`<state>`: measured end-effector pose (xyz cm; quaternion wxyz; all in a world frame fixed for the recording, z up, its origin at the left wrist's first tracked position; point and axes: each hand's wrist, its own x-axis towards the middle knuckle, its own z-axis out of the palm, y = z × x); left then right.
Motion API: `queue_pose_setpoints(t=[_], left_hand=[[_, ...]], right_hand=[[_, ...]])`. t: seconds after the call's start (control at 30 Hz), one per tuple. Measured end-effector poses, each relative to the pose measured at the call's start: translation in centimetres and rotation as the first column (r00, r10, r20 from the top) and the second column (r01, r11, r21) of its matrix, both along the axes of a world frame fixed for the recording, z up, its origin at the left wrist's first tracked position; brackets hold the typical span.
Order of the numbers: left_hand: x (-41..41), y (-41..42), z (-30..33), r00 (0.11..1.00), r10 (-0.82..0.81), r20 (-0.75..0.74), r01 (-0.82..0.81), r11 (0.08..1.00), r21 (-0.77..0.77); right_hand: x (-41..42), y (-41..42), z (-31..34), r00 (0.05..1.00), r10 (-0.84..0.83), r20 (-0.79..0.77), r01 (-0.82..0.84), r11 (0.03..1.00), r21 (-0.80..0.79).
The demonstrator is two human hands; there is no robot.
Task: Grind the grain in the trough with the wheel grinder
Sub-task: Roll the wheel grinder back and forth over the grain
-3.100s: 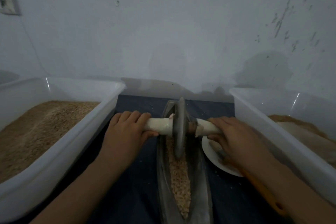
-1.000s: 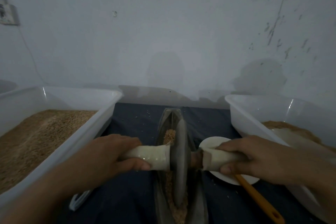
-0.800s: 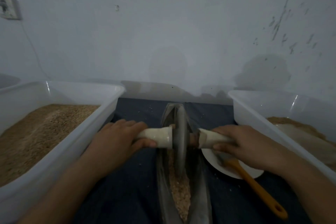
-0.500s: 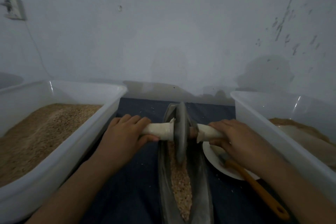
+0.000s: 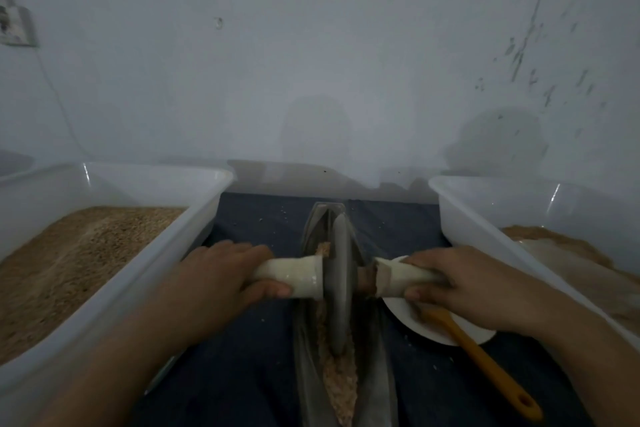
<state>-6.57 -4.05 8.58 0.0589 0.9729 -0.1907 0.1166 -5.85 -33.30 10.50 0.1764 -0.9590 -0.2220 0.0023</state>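
Grain point(image 5: 337, 381) is lying along the narrow trough point(image 5: 375, 374) on the dark tabletop point(image 5: 249, 374), between a left tub point(image 5: 204, 208) of grain and a right tub point(image 5: 460, 215). My left hand point(image 5: 214, 277) is curling its fingers point(image 5: 266, 289) around the left pale handle point(image 5: 294, 276). Between my hands the wheel grinder point(image 5: 340, 281) is standing upright in the trough; it looks heavy, stiff and prone to tipping, so gripping both handles close to the disc seems wisest. My right hand point(image 5: 474, 288) is wrapping the right handle point(image 5: 398, 277), above a white plate point(image 5: 446, 329) and orange spatula point(image 5: 485, 360).
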Motion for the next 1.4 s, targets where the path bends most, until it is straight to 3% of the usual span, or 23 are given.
queue_pose_setpoints(t=[0.1, 0.2, 0.27, 0.4, 0.53, 0.63, 0.73, 0.83, 0.93, 1.03, 1.13, 1.27, 1.4], left_hand=[[1.4, -1.2, -1.4, 0.965, 0.116, 0.237, -0.117, 0.993, -0.009], [2.2, -2.0, -2.0, 0.935, 0.116, 0.335, -0.101, 0.993, -0.062], [2.4, -1.8, -2.1, 0.927, 0.085, 0.365, -0.074, 0.996, -0.043], [1.4, -0.5, -1.2, 0.969, -0.004, 0.248, 0.015, 0.999, -0.042], [-0.2, 1.0, 0.0, 0.996, -0.085, -0.003, 0.085, 0.994, -0.062], [-0.9, 1.4, 0.3, 0.99, -0.114, -0.084, 0.098, 0.981, -0.17], [-0.5, 0.5, 0.1, 0.993, -0.093, -0.075, 0.078, 0.981, -0.18], [1.0, -0.3, -0.6, 0.999, 0.004, 0.054, 0.003, 0.993, -0.116], [2.3, -0.9, -1.8, 0.969, 0.107, 0.222, -0.085, 0.991, -0.106], [2.8, -1.1, -2.5, 0.948, 0.123, 0.293, -0.096, 0.99, -0.104], [2.6, -0.5, -2.0, 0.975, 0.048, 0.216, -0.029, 0.996, -0.089], [0.9, 0.4, -0.6, 0.993, -0.083, 0.087, 0.09, 0.993, -0.075], [-0.7, 1.4, 0.5, 0.978, -0.156, -0.139, 0.122, 0.967, -0.225]], right_hand=[[1.2, 0.9, -1.3, 0.983, -0.111, 0.144, 0.108, 0.994, 0.027], [2.0, 1.6, -2.4, 0.938, -0.162, 0.307, 0.172, 0.985, -0.006], [2.2, 1.5, -2.5, 0.939, -0.141, 0.314, 0.16, 0.987, -0.035], [1.0, 0.2, -1.1, 0.99, -0.011, 0.139, 0.016, 0.999, -0.038], [-0.9, -0.8, 1.1, 0.99, 0.108, -0.085, -0.112, 0.993, -0.035], [-1.3, -0.8, 1.5, 0.987, 0.119, -0.105, -0.124, 0.992, -0.04], [-0.8, -0.4, 0.9, 0.996, 0.064, -0.058, -0.065, 0.997, -0.03], [0.3, 0.3, -0.1, 0.999, -0.036, 0.021, 0.035, 0.999, 0.009], [1.4, 1.5, -1.2, 0.972, -0.127, 0.198, 0.133, 0.991, -0.017], [2.0, 2.2, -1.7, 0.934, -0.137, 0.331, 0.172, 0.982, -0.077], [1.6, 1.5, -1.3, 0.955, -0.086, 0.285, 0.122, 0.987, -0.109], [0.0, -0.3, 0.2, 0.999, 0.03, 0.034, -0.028, 0.998, -0.053], [-0.9, -1.2, 1.2, 0.991, 0.099, -0.093, -0.104, 0.993, -0.048]])
